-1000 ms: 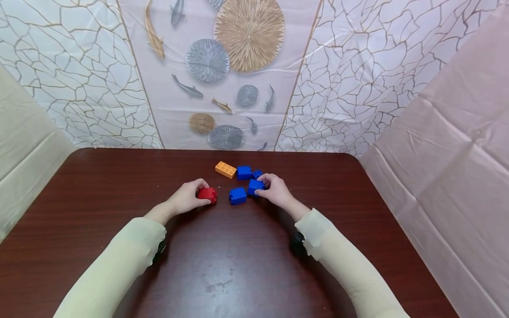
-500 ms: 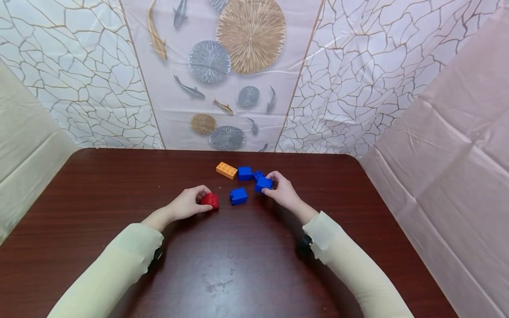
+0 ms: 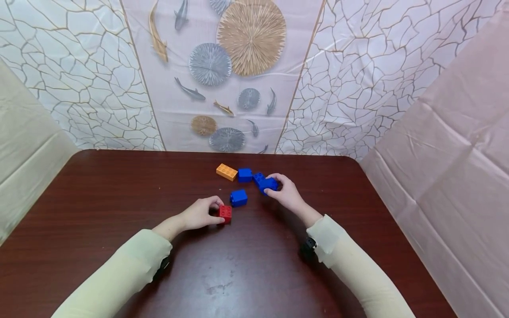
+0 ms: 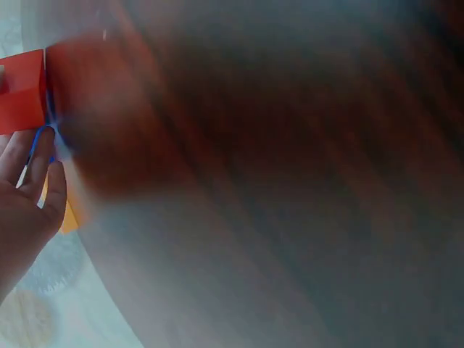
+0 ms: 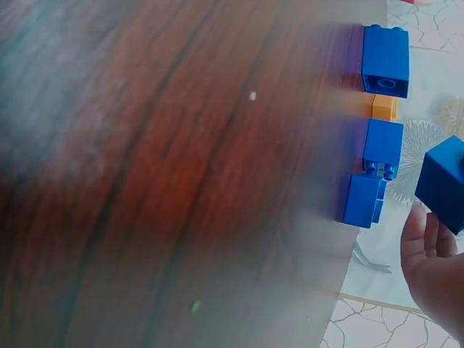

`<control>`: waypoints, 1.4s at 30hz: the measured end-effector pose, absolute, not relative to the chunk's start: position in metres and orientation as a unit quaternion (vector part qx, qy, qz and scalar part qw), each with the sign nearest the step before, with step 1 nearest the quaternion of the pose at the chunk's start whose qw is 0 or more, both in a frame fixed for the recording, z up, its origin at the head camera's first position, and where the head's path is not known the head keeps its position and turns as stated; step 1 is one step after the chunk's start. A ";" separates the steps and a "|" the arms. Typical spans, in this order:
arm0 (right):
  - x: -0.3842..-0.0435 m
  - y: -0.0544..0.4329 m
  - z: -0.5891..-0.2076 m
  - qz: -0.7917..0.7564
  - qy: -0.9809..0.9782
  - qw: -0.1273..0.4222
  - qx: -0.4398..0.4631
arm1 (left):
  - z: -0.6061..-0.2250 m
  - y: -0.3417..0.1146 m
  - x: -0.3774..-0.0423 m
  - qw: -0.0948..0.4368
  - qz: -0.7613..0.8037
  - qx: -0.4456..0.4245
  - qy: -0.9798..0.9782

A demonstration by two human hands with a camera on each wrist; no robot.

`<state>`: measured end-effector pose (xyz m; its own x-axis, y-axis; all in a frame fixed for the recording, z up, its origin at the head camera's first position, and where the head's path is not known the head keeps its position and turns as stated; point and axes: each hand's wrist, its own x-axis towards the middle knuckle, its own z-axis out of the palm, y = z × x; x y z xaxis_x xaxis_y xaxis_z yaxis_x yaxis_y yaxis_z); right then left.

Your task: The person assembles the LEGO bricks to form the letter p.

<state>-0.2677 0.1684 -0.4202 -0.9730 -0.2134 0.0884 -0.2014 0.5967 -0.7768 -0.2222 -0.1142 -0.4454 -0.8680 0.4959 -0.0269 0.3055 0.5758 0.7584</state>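
Note:
In the head view my left hand (image 3: 200, 213) pinches a red building brick (image 3: 225, 214) between thumb and fingers, its studs facing up toward the camera. The left wrist view shows the same red brick (image 4: 22, 90) at its left edge. My right hand (image 3: 289, 193) holds a blue building brick (image 3: 268, 186); in the right wrist view this brick (image 5: 444, 181) appears tilted. Between the two hands a loose blue brick (image 3: 238, 198) lies on its side, near the red one. Just behind the held blue brick is another blue brick (image 3: 259, 177), studs up.
Farther back, an orange brick (image 3: 226, 172) lies on the dark wooden table (image 3: 119, 190), with one more blue brick (image 3: 245, 175) to its right. A patterned cloth (image 3: 167, 119) hangs along the table's far edge, and plain cloth (image 3: 445, 145) stands at the right.
My left hand has moved right and nearer with the red brick, turning its studs upward. My right hand has shifted right with the blue brick and turned it, uncovering more of the blue brick behind.

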 end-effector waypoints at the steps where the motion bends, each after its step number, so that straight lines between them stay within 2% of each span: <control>1: -0.267 0.169 -0.421 -0.433 0.894 0.008 -0.115 | -0.446 -0.112 -0.221 0.121 0.403 0.229 0.878; 15: -0.269 0.177 -0.422 -0.429 0.895 -0.023 -0.124 | -0.451 -0.089 -0.214 0.118 0.417 0.216 0.875; 22: -0.262 0.177 -0.416 -0.430 0.894 0.001 -0.127 | -0.452 -0.088 -0.212 0.104 0.418 0.234 0.872; 31: -0.257 0.175 -0.409 -0.471 0.873 0.004 -0.129 | -0.453 -0.086 -0.210 0.083 0.442 0.238 0.861; 42: -0.241 0.156 -0.395 -0.485 0.856 0.026 -0.178 | -0.454 -0.081 -0.208 0.079 0.443 0.213 0.867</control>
